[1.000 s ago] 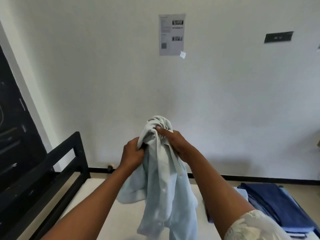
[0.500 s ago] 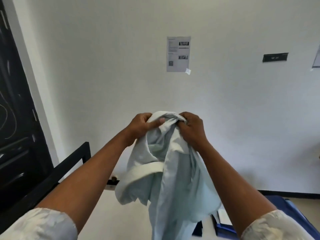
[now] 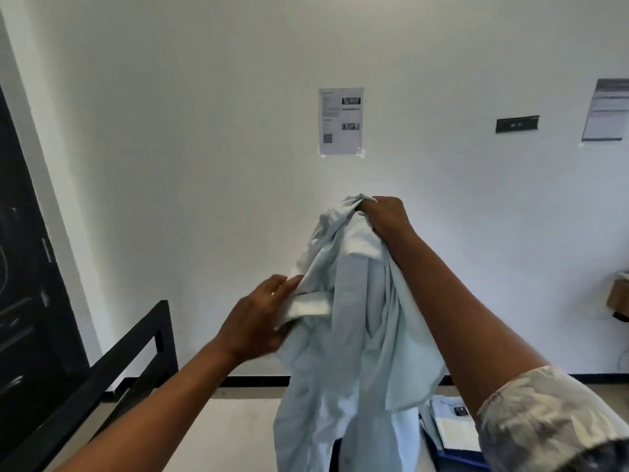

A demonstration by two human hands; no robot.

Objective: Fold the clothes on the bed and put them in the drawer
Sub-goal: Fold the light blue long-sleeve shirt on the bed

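A pale blue shirt (image 3: 354, 335) hangs in the air in front of the white wall. My right hand (image 3: 384, 216) grips its bunched top, held high. Lower and to the left, my left hand (image 3: 258, 318) pinches a white folded edge of the shirt, perhaps a cuff or collar. The shirt's lower part drapes down past the frame's bottom edge. The bed (image 3: 231, 424) lies below, mostly hidden by my arms and the shirt. No drawer is in view.
A black bed frame (image 3: 136, 356) rises at the lower left, beside a dark door (image 3: 20, 267). Folded blue clothes (image 3: 449, 434) lie at the lower right behind the shirt. Papers (image 3: 341, 120) are stuck on the wall.
My left hand let go of the shirt's top and dropped to take a white edge lower down. My right hand lifted the top higher and to the right.
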